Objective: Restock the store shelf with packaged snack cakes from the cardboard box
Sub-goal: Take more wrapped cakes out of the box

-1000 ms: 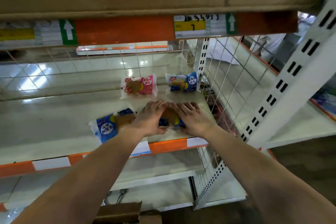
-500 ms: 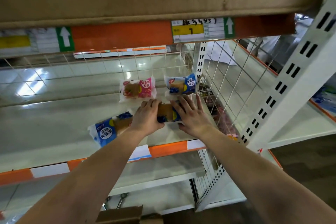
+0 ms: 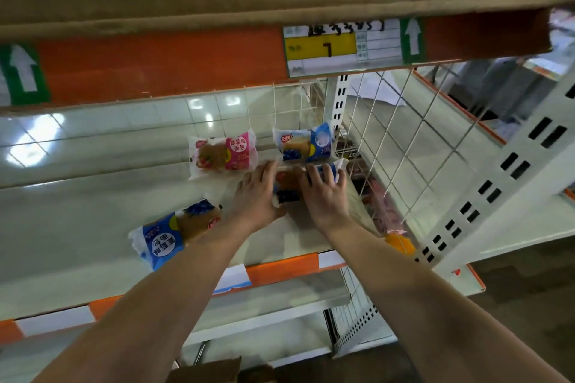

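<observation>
A blue-wrapped snack cake (image 3: pixel 287 186) lies on the white shelf (image 3: pixel 77 227) near its right end. My left hand (image 3: pixel 256 194) presses against the cake's left side with its fingers stretched forward. My right hand (image 3: pixel 323 193) lies over its right half, fingers spread on the blue wrapper. Just behind them another blue cake (image 3: pixel 306 144) stands at the back, with a pink-wrapped cake (image 3: pixel 224 154) to its left. A third blue cake (image 3: pixel 172 235) lies near the shelf's front edge, partly under my left forearm.
A wire grid divider (image 3: pixel 404 146) closes the shelf's right side, next to a white slotted upright (image 3: pixel 497 196). The shelf above, with an orange price strip (image 3: pixel 155 65), overhangs. A cardboard box flap (image 3: pixel 205 371) shows at the bottom edge.
Both hands have slid the blue cake back and to the right, from near the front edge up to the blue cake at the rear.
</observation>
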The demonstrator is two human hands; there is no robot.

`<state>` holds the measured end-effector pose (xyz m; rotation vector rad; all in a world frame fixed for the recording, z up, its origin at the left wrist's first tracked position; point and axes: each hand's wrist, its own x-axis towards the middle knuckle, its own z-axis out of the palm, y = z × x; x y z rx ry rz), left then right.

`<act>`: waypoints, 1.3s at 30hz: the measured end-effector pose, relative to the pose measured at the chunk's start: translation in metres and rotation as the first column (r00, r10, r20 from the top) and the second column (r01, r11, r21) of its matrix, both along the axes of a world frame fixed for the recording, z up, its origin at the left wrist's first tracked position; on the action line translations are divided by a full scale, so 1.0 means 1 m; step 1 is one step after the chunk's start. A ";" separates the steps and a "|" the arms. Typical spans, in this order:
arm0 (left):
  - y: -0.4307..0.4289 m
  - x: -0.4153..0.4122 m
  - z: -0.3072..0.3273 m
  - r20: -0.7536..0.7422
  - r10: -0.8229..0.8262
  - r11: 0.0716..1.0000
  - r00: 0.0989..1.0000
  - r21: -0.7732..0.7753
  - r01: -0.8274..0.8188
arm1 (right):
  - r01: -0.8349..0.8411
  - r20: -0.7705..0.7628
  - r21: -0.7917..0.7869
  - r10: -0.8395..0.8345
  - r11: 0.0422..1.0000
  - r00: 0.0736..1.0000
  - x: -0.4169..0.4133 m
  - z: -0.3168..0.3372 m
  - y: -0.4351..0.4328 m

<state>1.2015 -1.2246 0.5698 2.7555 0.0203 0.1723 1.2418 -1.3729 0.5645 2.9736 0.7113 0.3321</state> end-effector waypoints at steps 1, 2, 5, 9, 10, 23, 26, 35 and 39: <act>0.005 0.001 -0.002 0.010 0.006 1.000 1.000 0.016 -0.007 | 0.009 -0.013 0.024 -0.009 1.000 1.000 0.005 -0.003 0.003; 0.009 0.002 -0.005 0.010 0.020 0.999 1.000 0.028 -0.020 | 0.012 -0.039 0.024 -0.011 1.000 0.999 0.009 -0.002 0.005; 0.021 0.003 -0.010 -0.016 0.073 0.996 0.997 0.057 -0.072 | -0.001 -0.022 -0.010 0.001 1.000 1.000 0.023 -0.003 0.008; 0.037 0.006 -0.016 -0.012 0.161 0.978 0.987 0.135 -0.158 | 0.033 -0.020 0.000 -0.033 0.999 0.999 0.038 0.002 0.010; 0.040 0.008 -0.017 -0.043 0.186 0.974 0.982 0.140 -0.178 | 0.046 -0.033 0.006 -0.045 0.999 0.998 0.043 0.002 0.010; 0.040 0.022 -0.026 -0.189 0.174 0.959 0.966 0.254 -0.123 | 0.070 -0.122 0.006 -0.069 0.998 0.990 0.067 -0.005 0.018; 0.040 0.022 -0.026 -0.193 0.175 0.955 0.965 0.270 -0.119 | 0.075 -0.148 0.041 -0.068 0.996 0.987 0.069 -0.008 0.019; 0.043 0.008 -0.018 -0.107 0.174 0.955 0.979 0.262 -0.141 | 0.015 -0.182 0.230 0.028 0.973 0.983 0.056 0.003 0.018; 0.053 -0.009 -0.010 -0.051 0.165 0.949 0.985 0.280 -0.144 | -0.087 -0.174 0.215 0.126 0.973 0.977 0.035 0.019 0.029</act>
